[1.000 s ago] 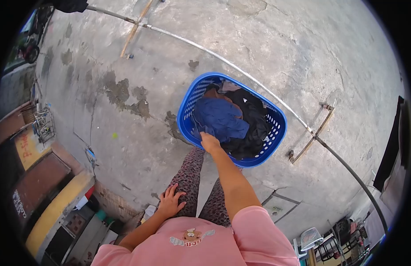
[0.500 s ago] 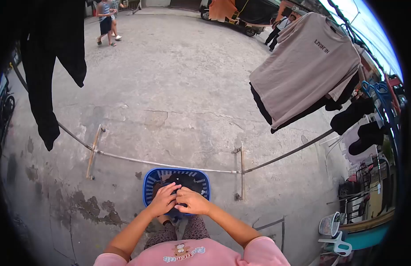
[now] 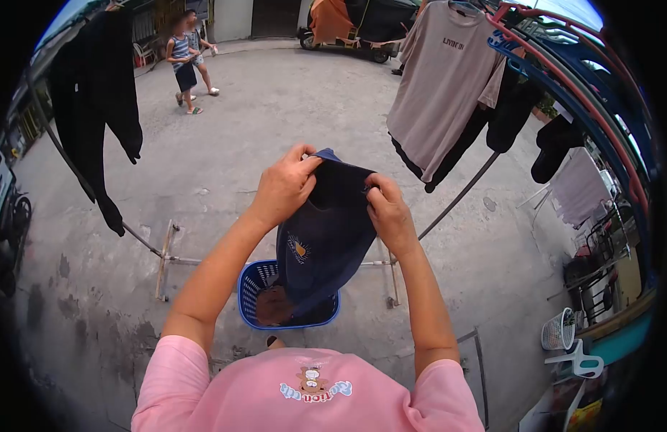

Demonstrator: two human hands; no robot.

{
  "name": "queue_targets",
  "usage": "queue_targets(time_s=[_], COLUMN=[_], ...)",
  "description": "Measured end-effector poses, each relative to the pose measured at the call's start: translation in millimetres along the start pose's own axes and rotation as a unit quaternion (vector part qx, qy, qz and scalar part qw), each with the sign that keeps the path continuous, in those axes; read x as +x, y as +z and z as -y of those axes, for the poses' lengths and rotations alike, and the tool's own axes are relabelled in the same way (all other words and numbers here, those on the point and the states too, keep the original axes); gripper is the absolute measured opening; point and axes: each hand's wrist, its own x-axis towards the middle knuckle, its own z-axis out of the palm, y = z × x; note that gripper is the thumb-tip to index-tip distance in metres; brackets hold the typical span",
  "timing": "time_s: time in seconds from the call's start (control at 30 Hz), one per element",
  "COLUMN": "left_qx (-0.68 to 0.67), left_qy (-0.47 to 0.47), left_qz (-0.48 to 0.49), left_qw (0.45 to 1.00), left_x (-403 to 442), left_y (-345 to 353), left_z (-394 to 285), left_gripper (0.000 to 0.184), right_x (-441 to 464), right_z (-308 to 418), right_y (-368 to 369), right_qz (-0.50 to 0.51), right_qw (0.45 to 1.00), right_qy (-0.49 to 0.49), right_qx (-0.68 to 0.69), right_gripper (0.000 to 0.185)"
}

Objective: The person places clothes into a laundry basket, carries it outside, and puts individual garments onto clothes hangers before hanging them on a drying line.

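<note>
The biggest hazard is a full drop: the navy garment (image 3: 319,241), hanging at centre in front of the blue basket (image 3: 251,306) at 7 o'clock, could land on the concrete (image 3: 276,108) if both grips slackened. A lesser one is its lower end snagging on the basket's rim if swung; whether they touch, I cannot tell. Least, one corner could slip, since the left hand (image 3: 281,189) at 10 o'clock and right hand (image 3: 393,219) at 3 o'clock each pinch only its top edge between thumb and curled fingers. By size: two people (image 3: 181,57) between 10 and 11, one pair of black trousers (image 3: 96,86) at 10, one tan shirt (image 3: 441,101) between 1 and 2, one navy garment, one blue basket, one white basket (image 3: 558,330) at 4, overlapping hangers (image 3: 589,83) at 2, too tangled to count, two hands.
</note>
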Motion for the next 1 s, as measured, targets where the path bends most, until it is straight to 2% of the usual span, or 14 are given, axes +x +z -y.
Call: queue_targets(time_s=[0.07,0.2,0.3,0.33,0.4,0.43,0.5,0.6,0.67,0.7,0.77,0.83,0.9,1.0], left_qx=[-0.015,0.007,0.043,0.048,0.185,0.269,0.217,0.143,0.139,0.164,0.172,0.180,0.189,0.162], left_qy=[0.006,0.033,0.015,0.013,0.065,0.157,0.199,0.115,0.067,0.069,0.098,0.113,0.134,0.152], left_qz=[-0.035,-0.067,-0.090,-0.094,-0.078,-0.098,0.028,0.169,0.170,0.195,0.242,0.268,0.301,0.291], left_qw=[0.999,0.997,0.995,0.994,0.977,0.945,0.955,0.969,0.973,0.964,0.950,0.940,0.925,0.931], left_x=[23.3,47.2,46.9,40.9,30.9,23.8,2.4,-41.1,-65.8,-74.6,-90.2,-98.3,-101.9,-113.5], left_y=[-5.3,-13.5,-23.2,-26.9,-37.5,-40.5,-40.1,-32.2,-24.7,-22.0,-10.4,-6.6,-8.5,-15.3], left_z=[-27.8,-64.0,-89.6,-92.4,-94.1,-91.2,-89.0,-82.3,-69.2,-62.3,-48.0,-47.9,-51.9,-42.4], left_gripper=[0.018,0.015,0.013,0.013,0.012,0.013,0.016,0.033,0.037,0.038,0.036,0.036,0.035,0.036], right_x=[-3.2,-17.9,-20.0,-22.7,-30.9,-33.2,-39.1,-47.5,-50.1,-37.6,-10.7,21.1,54.8,93.5], right_z=[-7.1,-9.9,-5.5,-3.5,-3.4,-5.1,-7.9,-11.6,18.7,46.6,102.3,135.5,148.2,153.0], right_y=[-8.1,-23.8,-30.8,-32.4,-43.4,-49.5,-64.9,-87.0,-118.1,-145.7,-197.8,-244.9,-278.7,-309.5], right_qz=[-0.061,-0.081,-0.213,-0.214,-0.185,-0.180,-0.140,0.123,0.266,0.245,0.096,-0.071,-0.181,-0.150], right_qw=[0.997,0.982,0.949,0.949,0.975,0.981,0.989,0.978,0.962,0.969,0.985,0.935,0.857,0.766], right_qy=[-0.029,-0.090,-0.091,-0.095,0.000,0.014,0.051,0.087,0.060,0.016,-0.110,-0.209,-0.175,-0.027], right_qx=[-0.044,-0.144,-0.213,-0.209,-0.124,-0.075,0.019,0.142,-0.016,-0.010,-0.093,-0.277,-0.449,-0.624], right_gripper=[0.024,0.025,0.024,0.024,0.018,0.012,0.008,0.010,0.016,0.014,0.019,0.023,0.026,0.037])
